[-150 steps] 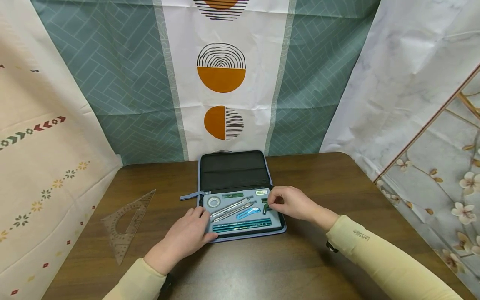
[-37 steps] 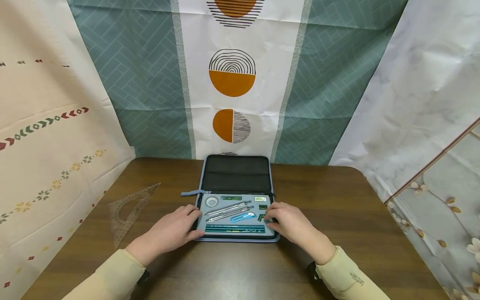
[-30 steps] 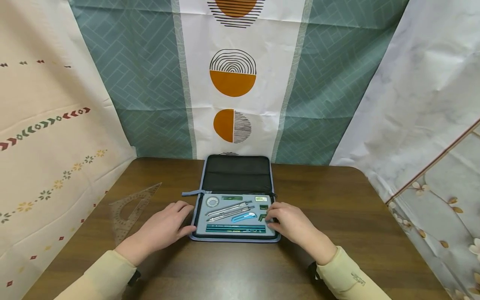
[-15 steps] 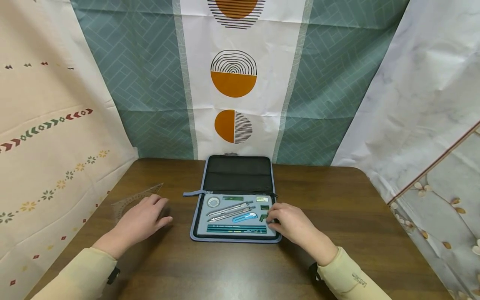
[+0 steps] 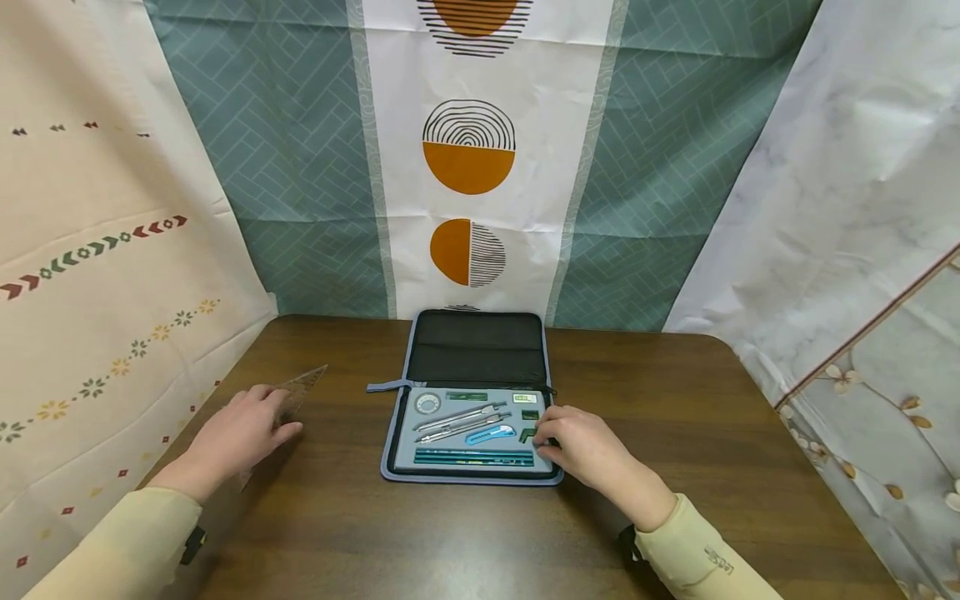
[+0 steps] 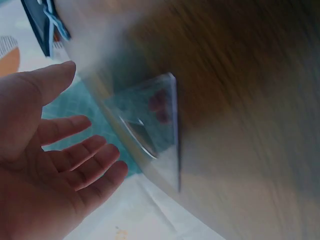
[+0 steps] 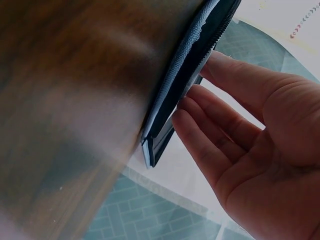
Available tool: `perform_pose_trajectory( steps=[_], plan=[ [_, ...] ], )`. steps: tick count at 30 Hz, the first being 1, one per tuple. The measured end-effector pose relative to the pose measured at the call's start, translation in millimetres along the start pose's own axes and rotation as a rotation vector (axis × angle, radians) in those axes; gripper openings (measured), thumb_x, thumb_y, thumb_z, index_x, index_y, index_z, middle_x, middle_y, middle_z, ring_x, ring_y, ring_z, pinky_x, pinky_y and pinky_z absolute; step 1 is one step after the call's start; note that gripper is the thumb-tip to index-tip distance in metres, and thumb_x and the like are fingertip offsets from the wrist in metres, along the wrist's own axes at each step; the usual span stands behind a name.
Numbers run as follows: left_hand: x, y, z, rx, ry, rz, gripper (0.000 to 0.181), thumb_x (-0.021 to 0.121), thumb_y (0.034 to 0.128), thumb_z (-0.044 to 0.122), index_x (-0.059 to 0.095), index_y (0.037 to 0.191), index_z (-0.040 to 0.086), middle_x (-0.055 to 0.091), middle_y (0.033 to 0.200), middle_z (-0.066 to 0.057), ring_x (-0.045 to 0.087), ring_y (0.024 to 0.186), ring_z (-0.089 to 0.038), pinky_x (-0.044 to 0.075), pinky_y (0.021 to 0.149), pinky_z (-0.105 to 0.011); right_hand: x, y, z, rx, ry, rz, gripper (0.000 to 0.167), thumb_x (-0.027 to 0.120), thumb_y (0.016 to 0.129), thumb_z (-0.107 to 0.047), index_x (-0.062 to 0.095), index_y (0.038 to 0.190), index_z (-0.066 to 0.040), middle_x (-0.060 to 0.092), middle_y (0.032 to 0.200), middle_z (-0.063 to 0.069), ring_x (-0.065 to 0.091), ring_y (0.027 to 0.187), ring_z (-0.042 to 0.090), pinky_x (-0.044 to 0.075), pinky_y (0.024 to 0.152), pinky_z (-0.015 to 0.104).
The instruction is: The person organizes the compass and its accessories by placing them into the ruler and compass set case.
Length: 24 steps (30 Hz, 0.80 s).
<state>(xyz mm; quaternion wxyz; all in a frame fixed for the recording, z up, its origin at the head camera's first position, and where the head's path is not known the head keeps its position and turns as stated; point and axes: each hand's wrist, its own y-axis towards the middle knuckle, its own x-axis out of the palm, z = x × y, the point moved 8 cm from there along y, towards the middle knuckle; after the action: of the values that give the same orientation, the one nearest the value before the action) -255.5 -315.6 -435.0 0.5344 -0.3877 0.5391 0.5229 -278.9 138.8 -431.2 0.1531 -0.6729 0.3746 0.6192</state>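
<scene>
My left hand [image 5: 243, 429] hovers over the clear plastic set square [image 5: 302, 387] on the left of the table. In the left wrist view its fingers are loosely spread and apart from the set square [image 6: 162, 105]. An unzipped drawing case [image 5: 477, 343] lies open in the middle. My right hand [image 5: 581, 437] rests at the case's right edge, fingertips on the grey tray. Set in the tray are green pencils [image 5: 472, 457], silver compasses [image 5: 459, 423], a blue utility knife [image 5: 490, 435], a small L-shaped green piece [image 5: 527, 435] and a white round piece [image 5: 427, 403].
The brown wooden table [image 5: 480, 542] carries the case and the set square. A blue strap [image 5: 385, 386] sticks out from the case's left side. Patterned cloth [image 5: 487, 200] hangs behind the table's far edge. A cream cloth [image 5: 112, 275] borders the left.
My left hand has left the case's left edge and travelled left over the set square. My right hand let go of the small green piece seconds ago and has stayed at the case's right edge.
</scene>
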Motion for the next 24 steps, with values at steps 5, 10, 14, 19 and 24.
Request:
perform_pose_trajectory(
  steps=[5,10,14,19,24],
  plan=[
    [-1.0,2.4,-23.6,-0.068,0.016,-0.02,0.061,0.082,0.1008,0.029,0.06,0.136,-0.016,0.058,0.131,-0.043,0.059,0.117,-0.064,0.051,0.091,-0.073,-0.1,-0.7,0.4,-0.002,-0.001,0.006,0.015,0.094,0.087,-0.006,0.086,0.096,-0.014,0.075,0.105,-0.003,0.072,0.1,0.02,0.062,0.087,0.04],
    [-2.4,3.5,-46.6,-0.139,0.035,-0.043,0.062,0.081,0.1005,0.027,0.056,0.125,-0.024,0.058,0.115,-0.045,0.06,0.107,-0.066,0.052,0.087,-0.073,-0.1,-1.1,0.7,-0.002,-0.001,0.005,0.015,0.094,0.088,-0.007,0.086,0.096,-0.014,0.075,0.105,-0.003,0.072,0.101,0.02,0.062,0.087,0.04],
    [1.7,2.2,-63.4,-0.206,0.015,-0.13,0.069,0.077,0.1027,0.034,0.052,0.117,-0.028,0.056,0.111,-0.05,0.061,0.105,-0.067,0.053,0.085,-0.071,0.3,-0.7,1.5,0.008,0.001,0.0,0.014,0.094,0.088,-0.007,0.086,0.097,-0.015,0.075,0.105,-0.003,0.072,0.1,0.02,0.062,0.087,0.04],
    [7.4,1.0,-77.1,-0.256,-0.021,-0.222,0.077,0.071,0.1055,0.04,0.048,0.12,-0.033,0.054,0.123,-0.055,0.061,0.112,-0.069,0.053,0.091,-0.071,0.6,0.0,1.5,0.01,0.005,-0.001,0.014,0.094,0.088,-0.007,0.086,0.096,-0.014,0.076,0.105,-0.002,0.072,0.101,0.02,0.063,0.087,0.041],
    [8.5,3.7,-80.6,-0.278,-0.044,-0.256,0.08,0.068,0.1065,0.045,0.051,0.114,-0.033,0.06,0.111,-0.052,0.068,0.1,-0.06,0.054,0.089,-0.068,0.7,-0.4,1.2,0.014,0.005,-0.001,0.015,0.095,0.087,-0.007,0.086,0.096,-0.014,0.076,0.105,-0.002,0.072,0.1,0.02,0.063,0.088,0.041]
  ],
)
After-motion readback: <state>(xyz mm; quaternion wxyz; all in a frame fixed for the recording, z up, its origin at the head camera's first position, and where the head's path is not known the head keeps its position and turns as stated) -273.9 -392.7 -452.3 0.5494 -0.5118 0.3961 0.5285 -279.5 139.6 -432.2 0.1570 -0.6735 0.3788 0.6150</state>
